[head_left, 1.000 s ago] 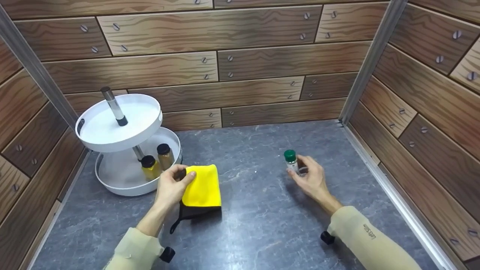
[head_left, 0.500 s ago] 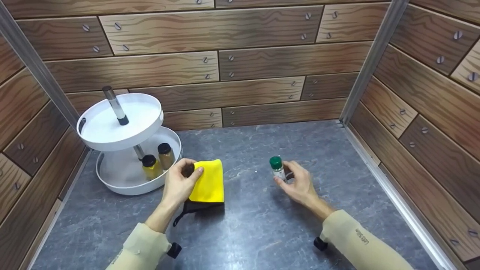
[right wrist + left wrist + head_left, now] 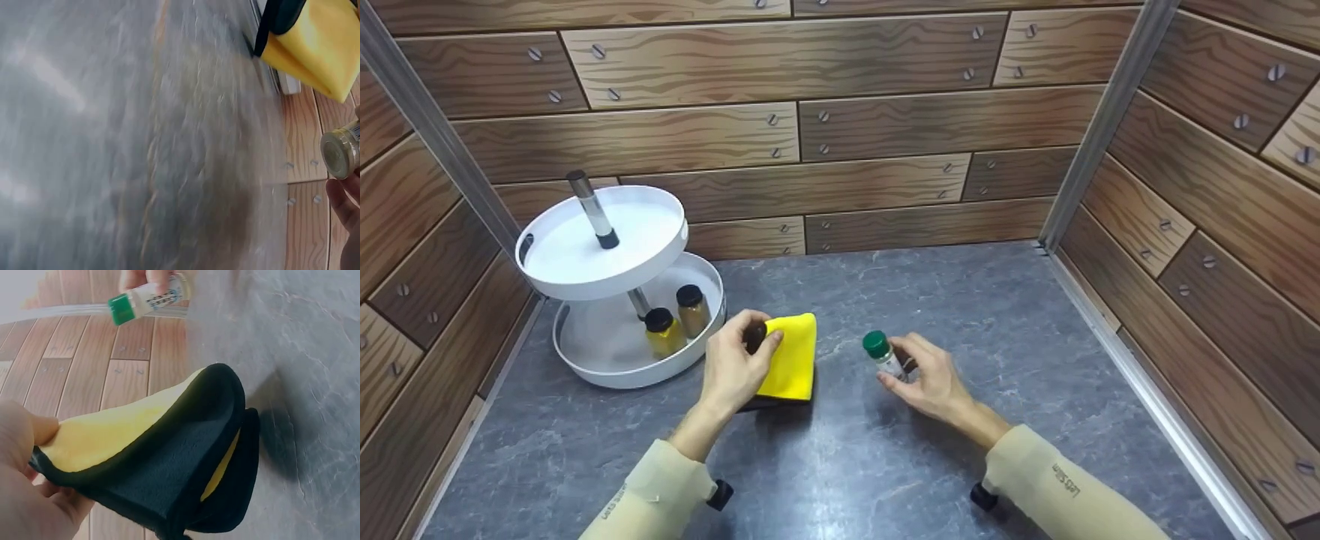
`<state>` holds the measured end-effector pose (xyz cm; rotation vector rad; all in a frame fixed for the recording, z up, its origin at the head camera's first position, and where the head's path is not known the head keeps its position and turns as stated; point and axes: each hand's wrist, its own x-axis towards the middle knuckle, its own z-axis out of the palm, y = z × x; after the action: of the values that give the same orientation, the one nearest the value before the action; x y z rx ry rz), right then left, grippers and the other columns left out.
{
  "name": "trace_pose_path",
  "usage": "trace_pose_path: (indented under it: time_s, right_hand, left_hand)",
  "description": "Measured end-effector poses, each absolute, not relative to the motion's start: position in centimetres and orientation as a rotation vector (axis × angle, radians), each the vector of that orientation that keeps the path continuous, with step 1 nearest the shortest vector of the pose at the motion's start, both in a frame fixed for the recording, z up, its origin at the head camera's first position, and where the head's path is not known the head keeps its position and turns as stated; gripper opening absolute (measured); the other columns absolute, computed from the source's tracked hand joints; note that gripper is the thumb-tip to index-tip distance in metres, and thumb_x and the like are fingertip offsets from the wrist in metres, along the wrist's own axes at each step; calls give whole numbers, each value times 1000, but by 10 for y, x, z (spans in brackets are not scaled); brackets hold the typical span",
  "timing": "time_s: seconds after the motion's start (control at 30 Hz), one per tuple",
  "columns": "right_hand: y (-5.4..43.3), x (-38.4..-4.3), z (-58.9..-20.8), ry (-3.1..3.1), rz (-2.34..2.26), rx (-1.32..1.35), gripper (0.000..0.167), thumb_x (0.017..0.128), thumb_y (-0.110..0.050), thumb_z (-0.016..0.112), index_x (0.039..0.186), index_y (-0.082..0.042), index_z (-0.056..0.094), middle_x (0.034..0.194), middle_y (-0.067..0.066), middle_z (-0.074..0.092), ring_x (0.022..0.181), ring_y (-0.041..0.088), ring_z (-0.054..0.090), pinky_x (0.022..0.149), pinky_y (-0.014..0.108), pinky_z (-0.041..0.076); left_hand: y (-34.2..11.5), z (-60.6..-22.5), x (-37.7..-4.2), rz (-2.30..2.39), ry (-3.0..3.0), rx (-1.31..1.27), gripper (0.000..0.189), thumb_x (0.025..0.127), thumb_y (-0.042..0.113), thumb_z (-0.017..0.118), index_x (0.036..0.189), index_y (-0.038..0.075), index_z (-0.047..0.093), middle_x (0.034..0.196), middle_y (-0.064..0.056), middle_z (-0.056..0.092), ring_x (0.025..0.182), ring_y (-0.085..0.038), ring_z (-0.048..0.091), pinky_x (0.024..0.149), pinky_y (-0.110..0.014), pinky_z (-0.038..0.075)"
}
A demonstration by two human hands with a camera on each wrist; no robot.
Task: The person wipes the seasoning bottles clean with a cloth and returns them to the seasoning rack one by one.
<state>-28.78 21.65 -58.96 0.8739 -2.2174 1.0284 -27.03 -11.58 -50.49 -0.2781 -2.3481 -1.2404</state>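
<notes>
My left hand (image 3: 737, 364) pinches a folded cloth (image 3: 791, 358), yellow on one face and black on the other, by its left edge. In the left wrist view the black side of the cloth (image 3: 169, 455) hangs in folds above the grey surface. My right hand (image 3: 931, 379) grips a small spice jar (image 3: 887, 363) with a green cap and a white label, tilted to the left. The right wrist view shows the round base of the jar (image 3: 336, 154) between the fingers. A short gap separates the cloth from the jar.
On the left stands a two-tier white stand (image 3: 607, 375) with a central post. Its lower tray holds a yellow-filled jar (image 3: 664, 337) and a brown-filled jar (image 3: 693, 311), both black-capped. Wood-patterned walls (image 3: 885, 127) enclose the grey marbled table (image 3: 960, 300).
My right hand has carried the spice jar left and toward me. My left hand has moved slightly right with the cloth, so the two are now closer together.
</notes>
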Motion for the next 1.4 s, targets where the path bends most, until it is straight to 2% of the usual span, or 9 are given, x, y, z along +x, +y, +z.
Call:
trace_pose_path:
  time_s: [0.2, 0.3, 0.57, 0.93, 1.2, 1.4]
  right_hand:
    - [201, -284, -585, -2200, 1066, 943, 45, 86, -11, 93, 127, -1, 74, 100, 10, 76, 78, 19, 75, 66, 31, 67]
    - [194, -281, -584, -2221, 1090, 950, 46, 86, -10, 94, 127, -3, 74, 103, 9, 76, 81, 19, 75, 68, 30, 67]
    - [179, -275, -585, -2272, 1103, 947, 42, 87, -13, 93, 125, -7, 76, 102, 9, 76, 80, 17, 74, 68, 28, 67]
    - [170, -273, -587, -2239, 1129, 983, 37, 87, -14, 96, 120, -6, 81, 97, 8, 80, 78, 20, 78, 68, 30, 68]
    - [170, -274, -585, -2238, 1142, 960, 36, 89, -12, 94, 123, -5, 83, 100, 9, 80, 79, 20, 78, 67, 30, 69]
    - [172, -277, -586, -2183, 1088, 970, 40, 87, -10, 95, 124, -2, 83, 100, 11, 80, 78, 19, 78, 67, 28, 68]
  left_hand:
    - [-108, -509, -268, -1020, -2267, -416, 17, 93, 11, 88, 107, 8, 78, 98, -11, 78, 87, -25, 74, 79, -43, 63]
    - [-103, -511, -267, -952, -2237, -468, 17, 94, 10, 88, 108, 9, 78, 99, -10, 77, 90, -28, 77, 82, -47, 66]
    - [-90, -515, -263, -797, -2226, -561, 15, 98, 12, 86, 111, 10, 78, 99, -7, 73, 88, -25, 75, 80, -41, 68]
    - [-76, -522, -264, -557, -2076, -713, 20, 90, 9, 91, 107, 9, 80, 95, -5, 72, 86, -24, 72, 76, -36, 66]
    - [-70, -528, -261, -563, -2055, -829, 20, 92, 17, 93, 105, 11, 80, 96, -2, 73, 84, -21, 72, 72, -32, 64]
    - [-68, -531, -257, -623, -2103, -895, 22, 91, 13, 93, 110, 11, 82, 101, -4, 75, 90, -21, 74, 78, -31, 66]
